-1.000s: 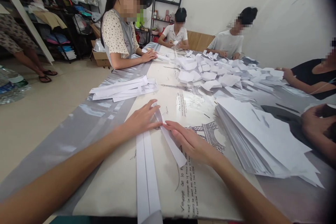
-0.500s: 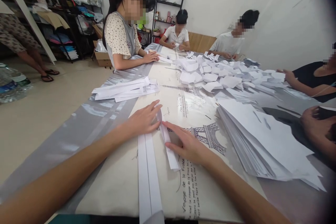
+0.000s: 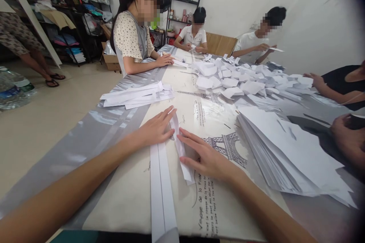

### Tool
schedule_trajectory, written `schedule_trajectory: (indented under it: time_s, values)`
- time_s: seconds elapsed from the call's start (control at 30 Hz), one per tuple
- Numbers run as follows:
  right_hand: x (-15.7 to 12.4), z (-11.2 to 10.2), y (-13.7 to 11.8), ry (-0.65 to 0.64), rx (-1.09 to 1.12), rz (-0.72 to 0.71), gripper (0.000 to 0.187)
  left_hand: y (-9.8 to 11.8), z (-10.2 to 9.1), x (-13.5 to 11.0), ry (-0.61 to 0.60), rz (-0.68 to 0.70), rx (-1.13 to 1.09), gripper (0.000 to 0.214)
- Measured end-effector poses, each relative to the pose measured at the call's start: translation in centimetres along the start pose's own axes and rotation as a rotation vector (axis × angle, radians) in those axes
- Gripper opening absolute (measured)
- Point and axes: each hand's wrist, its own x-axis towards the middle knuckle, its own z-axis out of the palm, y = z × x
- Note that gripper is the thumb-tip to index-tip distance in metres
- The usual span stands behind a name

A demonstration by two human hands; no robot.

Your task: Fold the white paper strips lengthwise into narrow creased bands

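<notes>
A folded white paper strip [image 3: 182, 152] lies at a slant on the table in front of me, one long edge raised. My left hand [image 3: 158, 125] has the strip's far end between its fingers and thumb. At the strip's right edge, my right hand [image 3: 203, 153] grips it with fingertips and thumb spaced along its length. Two long flat paper strips [image 3: 161, 193] lie side by side just left, running toward the near table edge; the left wrist is close to their far ends.
Beyond my left hand is a pile of paper strips [image 3: 137, 97]. A heap of folded paper pieces [image 3: 236, 78] covers the far right. A fanned paper stack [image 3: 288, 148] lies right of my right hand. Several people sit around the printed tablecloth [image 3: 122, 201]; a co-worker's hand [image 3: 346, 133] is at right.
My right fingertips have shifted slightly along the strip's edge, away from the left thumb. My left hand stays at the far end. A person at the far right has raised a white paper piece.
</notes>
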Motion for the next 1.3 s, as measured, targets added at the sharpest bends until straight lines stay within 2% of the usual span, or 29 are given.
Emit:
schedule_trajectory:
  time_s: [0.17,0.33,0.4,0.5,0.57,0.67,0.73,0.87,1.0,1.17,1.3]
  values:
    - [-0.2,0.3,-1.2,0.07,0.07,0.074,0.072,-0.1,0.4,-0.1,0.008,-0.009,-0.013,0.069]
    - [0.0,1.0,-0.5,0.139,0.08,0.128,0.073,-0.1,0.8,0.1,0.043,-0.033,0.019,0.065]
    - [0.1,1.2,-0.2,0.148,0.089,0.158,0.07,0.2,0.8,0.3,0.068,-0.049,0.063,0.055]
    - [0.2,1.3,0.0,0.132,0.086,0.166,0.067,1.1,0.5,0.6,0.086,-0.05,0.19,0.026]
    - [0.2,1.4,0.0,0.135,0.079,0.148,0.065,1.9,0.2,0.6,0.064,-0.022,0.268,0.02]
    - [0.2,1.3,-0.3,0.138,0.086,0.122,0.062,3.0,-0.2,0.3,0.004,-0.012,0.268,0.027]
    - [0.1,1.0,-0.6,0.12,0.102,0.125,0.062,3.4,-0.6,-0.1,-0.036,0.002,0.215,0.039]
    - [0.1,0.6,-1.1,0.073,0.199,0.115,0.056,3.2,-1.1,-0.9,-0.125,0.086,0.099,0.069]
    - [0.5,0.8,-0.5,0.145,0.306,0.054,0.05,2.6,-1.4,-1.1,-0.209,0.074,0.018,0.084]
    - [0.5,1.4,1.1,0.256,0.451,0.064,0.05,2.9,-1.0,-1.1,-0.211,0.025,0.003,0.094]
    - [0.6,1.3,1.5,0.274,0.452,0.06,0.046,3.5,0.0,-1.2,-0.153,-0.005,0.029,0.099]
